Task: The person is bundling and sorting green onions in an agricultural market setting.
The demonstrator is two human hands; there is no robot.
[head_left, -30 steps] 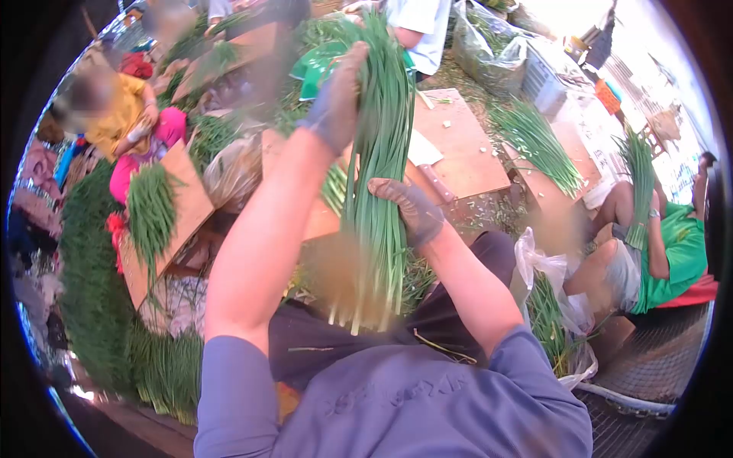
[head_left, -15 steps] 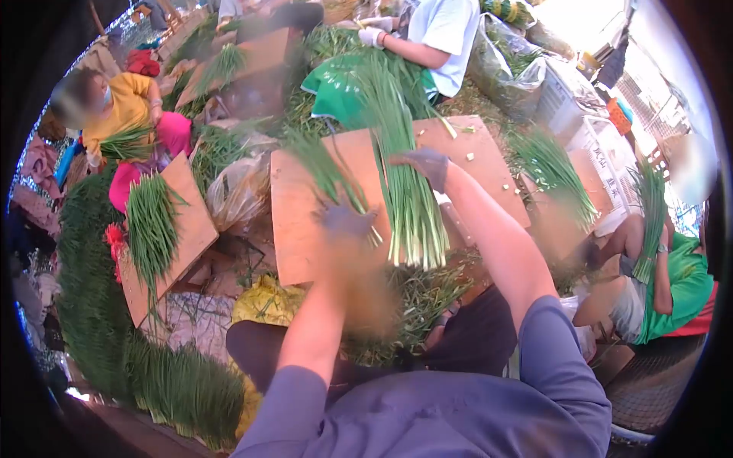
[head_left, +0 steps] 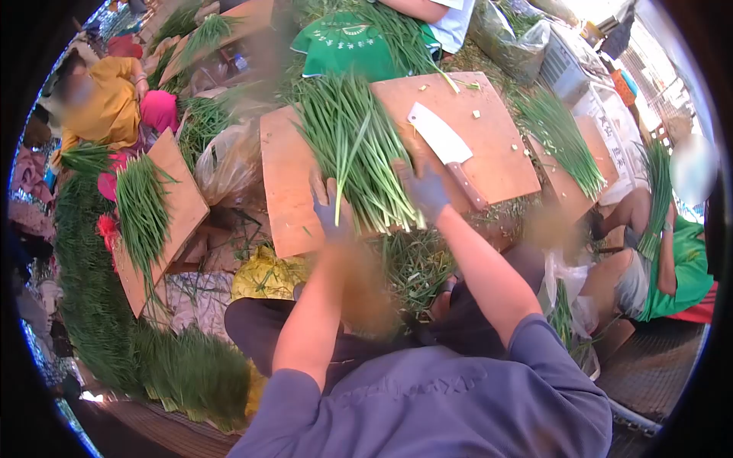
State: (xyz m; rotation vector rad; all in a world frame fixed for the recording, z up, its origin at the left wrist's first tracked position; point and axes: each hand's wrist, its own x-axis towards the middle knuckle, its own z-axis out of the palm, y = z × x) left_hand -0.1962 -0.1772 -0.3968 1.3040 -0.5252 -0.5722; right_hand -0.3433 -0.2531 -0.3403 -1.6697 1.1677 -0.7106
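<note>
A thick heap of garlic chives lies across the wooden board in front of me, pale stalk ends toward my body. At the heap's left edge, near the stalk ends, my gloved left hand rests with fingers apart. My right hand, also in a grey glove, is against the right side, its fingers stretched along the stalks. Neither hand closes around the bunch. Just right of my right hand lies a cleaver with a wide blade and wooden handle.
Boards with more chives stand left and right. A long row of upright chives lines the left side. Co-workers sit left, ahead and right, one in a green shirt. A white crate and plastic bags stand nearby.
My left hand has released a small bunch, which now lies with the heap. My right hand has come down from the top of the stalks to their lower right side. The cleaver is uncovered.
</note>
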